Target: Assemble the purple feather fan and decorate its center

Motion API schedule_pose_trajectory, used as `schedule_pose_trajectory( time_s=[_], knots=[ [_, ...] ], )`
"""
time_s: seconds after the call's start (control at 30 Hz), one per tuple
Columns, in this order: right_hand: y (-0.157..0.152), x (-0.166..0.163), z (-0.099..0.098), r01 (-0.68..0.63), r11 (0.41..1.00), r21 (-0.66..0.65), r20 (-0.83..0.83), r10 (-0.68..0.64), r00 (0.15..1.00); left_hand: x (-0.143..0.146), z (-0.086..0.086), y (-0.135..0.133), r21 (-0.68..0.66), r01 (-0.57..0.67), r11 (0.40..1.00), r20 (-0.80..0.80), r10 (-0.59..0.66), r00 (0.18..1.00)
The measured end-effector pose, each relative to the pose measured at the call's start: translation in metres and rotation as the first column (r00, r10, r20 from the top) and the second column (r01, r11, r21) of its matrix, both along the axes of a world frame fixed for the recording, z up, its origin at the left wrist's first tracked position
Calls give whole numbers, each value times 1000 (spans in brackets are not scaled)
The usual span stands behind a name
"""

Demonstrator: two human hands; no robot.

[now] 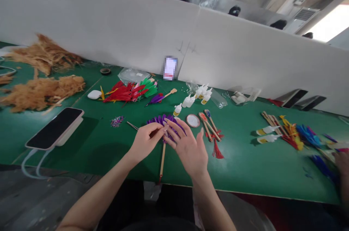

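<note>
A purple feather fan (pixel 163 118) lies on the green table in front of me, its wooden handle (pixel 163 160) pointing toward my body. Above its feathers, my left hand (pixel 145 140) has thumb and forefinger pinched together; whatever may be between them is too small to make out. Those fingertips meet the fingers of my right hand (pixel 189 149), which is turned palm up with its fingers stretched apart. Both hands hide much of the fan. Tweezers (pixel 132 126) lie beside my left hand, and a small round dish (pixel 193 120) sits beyond my right.
Glue bottles (pixel 177 109) stand behind the fan. Wooden sticks with red tassels (pixel 209 125) lie at right, red feathers (pixel 120 92) at back left. A power bank with phone (pixel 56 129) and brown fibre (pixel 46 91) occupy the left. Another person's hand (pixel 342 162) is at far right.
</note>
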State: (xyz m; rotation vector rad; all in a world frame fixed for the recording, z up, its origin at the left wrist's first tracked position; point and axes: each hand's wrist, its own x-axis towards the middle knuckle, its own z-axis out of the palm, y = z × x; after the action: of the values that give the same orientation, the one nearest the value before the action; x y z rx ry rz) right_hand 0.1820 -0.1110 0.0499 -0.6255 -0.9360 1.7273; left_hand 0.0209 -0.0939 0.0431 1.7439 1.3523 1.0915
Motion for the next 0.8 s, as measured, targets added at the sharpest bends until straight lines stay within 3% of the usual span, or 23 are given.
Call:
schedule_pose_trajectory(
  time_s=[0.1,0.27,0.43,0.57,0.63,0.7,0.77,0.8],
  knots=[
    [0,0,-1,-18,1000,-17,-12,17,1000,-7,0,-4,38,-106,994,3,106,994],
    [2,0,-5,-57,998,-39,-62,55,997,-29,3,-6,-46,-204,978,39,206,978],
    [4,-1,-8,-42,998,-46,-3,42,999,-65,-9,-4,-71,-349,934,-12,349,937],
    [8,-5,-10,-44,996,-79,-18,43,999,-82,-15,-4,-140,-286,948,-57,281,958],
    [11,-7,-10,-54,996,-76,-34,51,998,-88,-16,-2,-113,-289,951,-119,276,954],
    [10,-8,-9,-86,995,-50,-13,86,996,-100,-18,4,-21,-399,917,-256,380,889],
    [6,-7,-5,-168,986,-13,72,168,983,-118,-24,12,84,-545,834,-414,526,743],
    [3,-7,-2,-217,976,0,122,215,969,-129,-29,16,100,-567,818,-497,535,683]
  ],
)
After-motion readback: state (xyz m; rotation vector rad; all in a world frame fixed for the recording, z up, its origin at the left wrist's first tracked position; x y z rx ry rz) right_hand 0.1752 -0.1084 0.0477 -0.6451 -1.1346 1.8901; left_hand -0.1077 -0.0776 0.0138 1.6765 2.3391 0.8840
